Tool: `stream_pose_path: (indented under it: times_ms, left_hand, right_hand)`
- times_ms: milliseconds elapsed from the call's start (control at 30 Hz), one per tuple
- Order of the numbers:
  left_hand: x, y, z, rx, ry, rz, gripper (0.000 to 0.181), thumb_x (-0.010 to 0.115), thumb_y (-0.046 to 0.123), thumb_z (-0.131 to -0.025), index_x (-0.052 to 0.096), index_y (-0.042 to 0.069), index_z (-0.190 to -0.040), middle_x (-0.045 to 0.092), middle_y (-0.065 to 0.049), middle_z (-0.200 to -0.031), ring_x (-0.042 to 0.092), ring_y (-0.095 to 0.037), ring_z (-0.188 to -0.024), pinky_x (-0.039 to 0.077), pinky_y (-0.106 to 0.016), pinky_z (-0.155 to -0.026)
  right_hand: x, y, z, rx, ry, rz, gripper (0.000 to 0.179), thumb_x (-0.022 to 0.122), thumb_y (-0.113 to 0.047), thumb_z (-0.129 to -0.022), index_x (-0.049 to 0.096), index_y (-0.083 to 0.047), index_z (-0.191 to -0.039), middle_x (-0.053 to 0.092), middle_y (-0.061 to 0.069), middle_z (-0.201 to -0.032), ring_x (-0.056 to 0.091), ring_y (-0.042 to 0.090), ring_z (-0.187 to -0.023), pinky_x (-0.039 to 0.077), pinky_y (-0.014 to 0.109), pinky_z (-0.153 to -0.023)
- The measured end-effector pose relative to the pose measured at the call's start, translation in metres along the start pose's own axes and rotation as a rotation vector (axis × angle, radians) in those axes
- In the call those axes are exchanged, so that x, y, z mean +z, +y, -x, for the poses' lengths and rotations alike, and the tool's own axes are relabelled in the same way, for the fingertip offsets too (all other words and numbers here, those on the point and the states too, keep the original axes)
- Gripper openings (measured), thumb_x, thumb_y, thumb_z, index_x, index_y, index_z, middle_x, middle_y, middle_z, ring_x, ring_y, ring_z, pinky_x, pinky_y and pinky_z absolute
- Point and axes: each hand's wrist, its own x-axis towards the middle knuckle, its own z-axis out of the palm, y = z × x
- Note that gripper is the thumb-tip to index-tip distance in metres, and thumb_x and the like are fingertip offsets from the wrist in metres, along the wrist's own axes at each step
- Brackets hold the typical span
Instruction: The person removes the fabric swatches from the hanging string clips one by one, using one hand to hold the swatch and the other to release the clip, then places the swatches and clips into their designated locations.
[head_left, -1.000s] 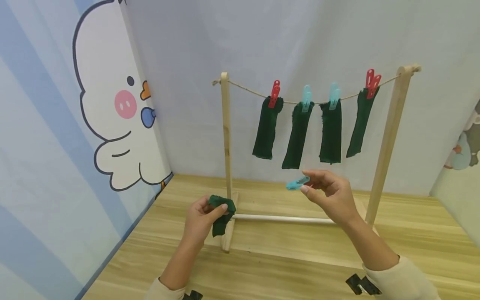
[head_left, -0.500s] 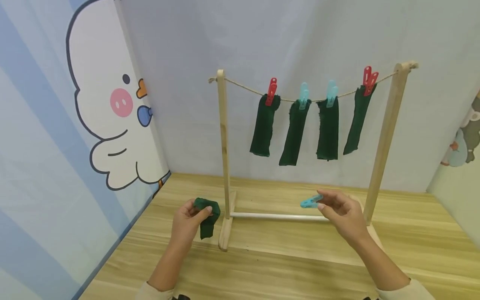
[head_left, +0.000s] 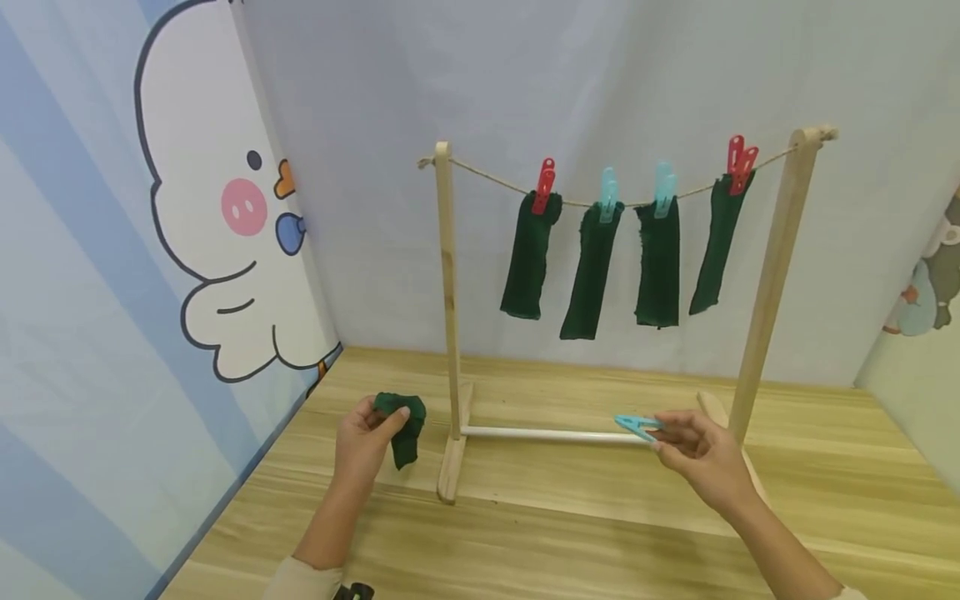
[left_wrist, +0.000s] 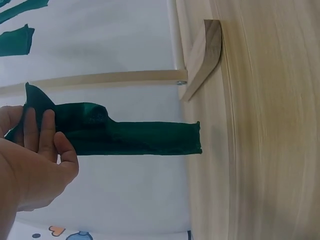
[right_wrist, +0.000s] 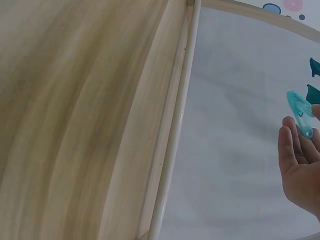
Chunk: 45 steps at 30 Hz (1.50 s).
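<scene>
In the head view, my left hand [head_left: 362, 446] pinches a strip of dark green cloth [head_left: 406, 439] between thumb and fingers. The left wrist view shows that cloth [left_wrist: 150, 137] bunched at the fingers, its far end loose. My right hand [head_left: 708, 462] pinches a light blue clothespin [head_left: 636, 426], whose handles are spread apart and nose points left. Both hands are apart, low in front of a wooden clothesline stand [head_left: 772, 292]. On its rope [head_left: 491, 176] hang several dark green cloth strips [head_left: 658, 271], held by red clothespins [head_left: 544, 187] and light blue clothespins [head_left: 608, 196].
The stand's posts rise on both sides, with a white rod [head_left: 551, 434] joining their feet near the table. The wooden table [head_left: 525, 554] reaches back to a pale wall [head_left: 375, 167]. At the left is a panel with a white cartoon bird [head_left: 210, 200].
My right hand has moved down and right with the clothespin, which now shows its spread handles side-on. My left hand has shifted left with the cloth. The hanging strips stay pegged.
</scene>
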Motion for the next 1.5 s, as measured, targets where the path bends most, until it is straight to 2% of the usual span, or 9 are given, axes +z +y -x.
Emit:
stream_pose_path:
  times_ms: [233, 433, 633, 800, 933, 1133, 1267, 1333, 1500]
  left_hand:
    - [-0.003, -0.008, -0.013, 0.002, 0.037, 0.024, 0.017, 0.066, 0.008, -0.087, 0.056, -0.003, -0.095, 0.065, -0.007, -0.087, 0.061, -0.025, -0.088, 0.047, -0.032, -0.084]
    - [-0.009, -0.015, -0.028, 0.025, 0.057, 0.034, 0.015, 0.065, 0.006, -0.087, 0.056, -0.003, -0.094, 0.064, 0.0, -0.081, 0.06, -0.016, -0.084, 0.044, -0.028, -0.084]
    - [-0.012, -0.027, -0.05, 0.073, 0.046, 0.086, 0.013, 0.063, 0.002, -0.088, 0.055, -0.006, -0.094, 0.063, 0.0, -0.082, 0.06, -0.015, -0.084, 0.044, -0.028, -0.086]
    - [-0.015, -0.037, -0.054, 0.04, 0.073, 0.098, 0.006, 0.06, -0.003, -0.087, 0.056, -0.001, -0.091, 0.061, 0.0, -0.085, 0.058, -0.013, -0.084, 0.045, -0.026, -0.083]
    - [-0.022, -0.041, -0.047, 0.013, 0.115, 0.102, 0.007, 0.062, -0.003, -0.084, 0.057, 0.002, -0.086, 0.06, -0.004, -0.084, 0.057, -0.012, -0.079, 0.047, -0.025, -0.077]
    - [-0.037, -0.041, -0.02, -0.034, 0.132, 0.113, 0.011, 0.061, -0.006, -0.084, 0.058, 0.004, -0.086, 0.061, 0.0, -0.081, 0.058, -0.008, -0.075, 0.05, -0.023, -0.072]
    - [-0.047, -0.038, -0.002, -0.124, 0.12, 0.033, 0.009, 0.063, -0.003, -0.086, 0.06, 0.005, -0.088, 0.062, 0.003, -0.079, 0.06, -0.008, -0.075, 0.051, -0.024, -0.071]
    - [-0.053, -0.036, 0.007, -0.174, 0.095, -0.017, 0.008, 0.063, 0.001, -0.087, 0.059, 0.003, -0.094, 0.064, 0.005, -0.08, 0.061, -0.008, -0.077, 0.05, -0.025, -0.071]
    - [-0.064, -0.033, 0.024, -0.301, 0.028, -0.118, 0.027, 0.063, 0.009, -0.089, 0.055, -0.004, -0.111, 0.065, 0.005, -0.081, 0.063, -0.01, -0.079, 0.049, -0.028, -0.073]
  right_hand:
    - [-0.014, 0.014, 0.01, 0.141, -0.05, 0.067, 0.031, 0.061, -0.001, -0.089, 0.049, 0.012, -0.114, 0.059, 0.027, -0.112, 0.061, 0.005, -0.093, 0.051, 0.022, -0.074]
    - [-0.028, 0.028, 0.013, 0.28, -0.137, 0.122, 0.035, 0.062, -0.003, -0.088, 0.047, 0.014, -0.114, 0.061, 0.024, -0.104, 0.062, 0.03, -0.093, 0.052, 0.03, -0.075]
    - [-0.042, 0.039, 0.017, 0.346, -0.246, 0.107, 0.035, 0.063, -0.004, -0.087, 0.047, 0.017, -0.11, 0.063, 0.02, -0.098, 0.062, 0.033, -0.09, 0.051, 0.032, -0.075]
    - [-0.049, 0.046, 0.02, 0.369, -0.289, 0.081, 0.036, 0.062, -0.004, -0.087, 0.046, 0.018, -0.111, 0.063, 0.02, -0.099, 0.061, 0.035, -0.093, 0.051, 0.032, -0.076]
    - [-0.05, 0.052, 0.021, 0.388, -0.289, 0.078, 0.037, 0.063, -0.005, -0.086, 0.048, 0.018, -0.111, 0.062, 0.018, -0.098, 0.06, 0.033, -0.091, 0.051, 0.03, -0.075]
    - [-0.05, 0.057, 0.02, 0.381, -0.257, 0.17, 0.035, 0.066, -0.009, -0.086, 0.055, 0.014, -0.11, 0.061, 0.013, -0.097, 0.057, 0.023, -0.088, 0.049, 0.028, -0.071]
    - [-0.05, 0.057, 0.02, 0.418, -0.229, 0.178, 0.034, 0.066, -0.008, -0.085, 0.056, 0.014, -0.11, 0.061, 0.013, -0.096, 0.057, 0.023, -0.088, 0.049, 0.03, -0.07]
    - [-0.051, 0.059, 0.021, 0.44, -0.223, 0.177, 0.035, 0.067, -0.009, -0.085, 0.055, 0.014, -0.11, 0.061, 0.012, -0.096, 0.058, 0.023, -0.087, 0.049, 0.03, -0.071]
    - [-0.054, 0.065, 0.021, 0.468, -0.197, 0.18, 0.038, 0.068, -0.012, -0.085, 0.055, 0.013, -0.11, 0.061, 0.012, -0.095, 0.058, 0.022, -0.086, 0.05, 0.032, -0.072]
